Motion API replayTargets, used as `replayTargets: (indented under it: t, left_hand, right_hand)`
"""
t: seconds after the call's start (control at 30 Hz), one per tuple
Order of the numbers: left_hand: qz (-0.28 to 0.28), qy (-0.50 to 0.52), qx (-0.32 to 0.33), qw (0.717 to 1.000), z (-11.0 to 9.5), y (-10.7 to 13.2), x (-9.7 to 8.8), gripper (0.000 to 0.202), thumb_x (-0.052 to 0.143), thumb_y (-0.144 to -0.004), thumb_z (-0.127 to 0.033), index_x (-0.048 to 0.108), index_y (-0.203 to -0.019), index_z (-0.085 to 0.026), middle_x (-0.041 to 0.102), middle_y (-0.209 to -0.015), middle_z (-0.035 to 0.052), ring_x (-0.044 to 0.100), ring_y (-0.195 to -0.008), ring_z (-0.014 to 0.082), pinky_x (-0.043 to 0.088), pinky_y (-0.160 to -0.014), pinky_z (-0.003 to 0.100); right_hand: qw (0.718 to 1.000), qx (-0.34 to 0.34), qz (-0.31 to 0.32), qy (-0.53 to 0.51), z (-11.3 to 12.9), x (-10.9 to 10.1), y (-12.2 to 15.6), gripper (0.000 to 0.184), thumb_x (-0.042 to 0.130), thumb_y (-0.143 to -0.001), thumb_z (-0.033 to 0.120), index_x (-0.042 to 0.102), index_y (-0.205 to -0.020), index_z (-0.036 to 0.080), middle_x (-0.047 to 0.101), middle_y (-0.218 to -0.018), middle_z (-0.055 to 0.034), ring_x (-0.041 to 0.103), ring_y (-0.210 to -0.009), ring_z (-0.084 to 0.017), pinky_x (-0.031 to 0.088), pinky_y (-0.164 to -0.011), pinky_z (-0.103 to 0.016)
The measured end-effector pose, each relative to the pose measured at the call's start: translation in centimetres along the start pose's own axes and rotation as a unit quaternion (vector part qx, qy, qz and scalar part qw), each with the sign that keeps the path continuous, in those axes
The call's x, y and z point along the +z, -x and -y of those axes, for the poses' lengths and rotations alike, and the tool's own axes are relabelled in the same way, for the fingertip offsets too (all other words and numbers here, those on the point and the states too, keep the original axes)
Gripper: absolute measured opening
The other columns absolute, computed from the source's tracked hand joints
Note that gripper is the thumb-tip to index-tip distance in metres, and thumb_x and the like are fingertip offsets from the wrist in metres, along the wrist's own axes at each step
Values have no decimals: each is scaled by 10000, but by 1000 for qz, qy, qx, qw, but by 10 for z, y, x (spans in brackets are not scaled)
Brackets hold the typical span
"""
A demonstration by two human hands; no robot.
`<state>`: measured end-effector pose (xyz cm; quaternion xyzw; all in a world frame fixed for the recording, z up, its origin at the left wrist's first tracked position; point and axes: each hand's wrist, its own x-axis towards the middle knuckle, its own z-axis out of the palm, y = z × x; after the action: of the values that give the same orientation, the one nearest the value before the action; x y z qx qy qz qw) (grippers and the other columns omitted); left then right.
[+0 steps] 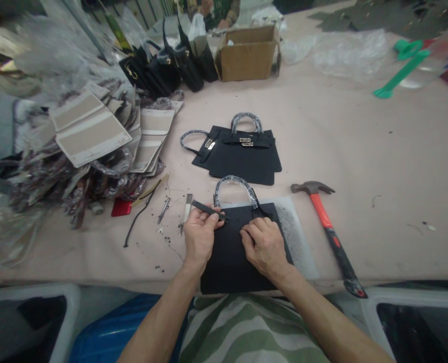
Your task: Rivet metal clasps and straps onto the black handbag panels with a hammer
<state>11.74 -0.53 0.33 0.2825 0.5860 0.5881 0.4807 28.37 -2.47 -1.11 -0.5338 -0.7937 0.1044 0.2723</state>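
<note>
A black handbag panel (227, 267) lies flat in front of me, with a plastic-wrapped handle (234, 182) arching up from its far edge. My left hand (201, 232) is closed round a narrow dark bar (207, 207), whose thin tip points at the panel near the handle's left base. My right hand (263, 244) rests on the panel's right half with its fingers curled together. Whatever those fingers may hold is hidden. Under the panel lies a pale speckled sheet (297, 242). A claw hammer (329, 232) with an orange and black handle lies to the right.
Two black bag panels (242, 161) with handles overlap beyond my hands. At left is a heap of beige-backed panels (91, 131); small metal tools (164, 210) and bits lie nearer. Black bags (186, 63), a cardboard box (248, 55) and a green plastic piece (403, 73) stand farther back. Another person (224, 12) is beyond.
</note>
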Motion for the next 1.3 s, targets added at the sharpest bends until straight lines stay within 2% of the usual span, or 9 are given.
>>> replayTargets:
  t: [0.13, 0.37, 0.67, 0.8, 1.0, 1.2, 1.3]
  left_hand:
    - [33, -76, 72, 994, 10, 4, -6, 292, 707, -809, -251, 615, -1070, -157, 738, -980, 62, 737, -883, 159, 628, -702, 242]
    - [67, -174, 162, 969, 25, 2, -21, 253, 683, -859, -286, 626, -1075, -167, 755, -971, 59, 744, -891, 171, 619, -858, 324]
    - [112, -289, 278, 909, 16, 2, -30, 97, 659, -880, -219, 680, -968, -185, 751, -973, 41, 726, -929, 167, 593, -882, 307]
    - [122, -298, 291, 901, 16, 0, -32, 144, 651, -893, -208, 675, -1033, -183, 768, -963, 40, 741, -900, 166, 604, -865, 303]
    - [145, -332, 333, 870, 10, -5, -34, 169, 657, -896, -228, 683, -1056, -182, 783, -961, 43, 754, -896, 182, 616, -864, 316]
    - [164, -334, 337, 865, 6, -9, -34, 107, 654, -894, -200, 688, -993, -180, 774, -969, 43, 741, -915, 165, 603, -860, 284]
    - [167, -331, 337, 865, 6, -9, -34, 89, 643, -902, -204, 683, -978, -182, 769, -969, 44, 737, -921, 163, 598, -868, 290]
  right_hand:
    - [1000, 1, -2, 0, 0, -1, 1, 193, 517, -963, 226, 640, -819, 189, 589, -821, -62, 454, -811, -204, 316, -745, -357]
    - [1000, -2, -4, -5, 1, -2, 0, 174, 531, -952, 219, 642, -821, 186, 586, -811, -61, 442, -801, -203, 306, -740, -356]
    - [999, -52, 12, 8, 2, -1, 2, 155, 528, -944, 204, 676, -907, 174, 589, -768, -53, 445, -764, -199, 288, -719, -370]
    - [998, -63, 22, 11, 2, -1, 2, 158, 526, -939, 194, 680, -935, 163, 592, -760, -52, 452, -754, -197, 285, -710, -372]
    - [997, -59, 43, 11, 2, -2, -1, 160, 531, -935, 200, 682, -978, 167, 592, -771, -51, 455, -754, -197, 281, -705, -368]
    - [997, -56, 46, -4, 3, -2, -3, 181, 521, -939, 187, 690, -991, 153, 584, -753, -47, 443, -739, -191, 282, -698, -368]
    - [997, -60, 43, -15, 2, -3, -3, 176, 521, -937, 184, 695, -941, 154, 580, -737, -43, 437, -727, -182, 278, -692, -368]
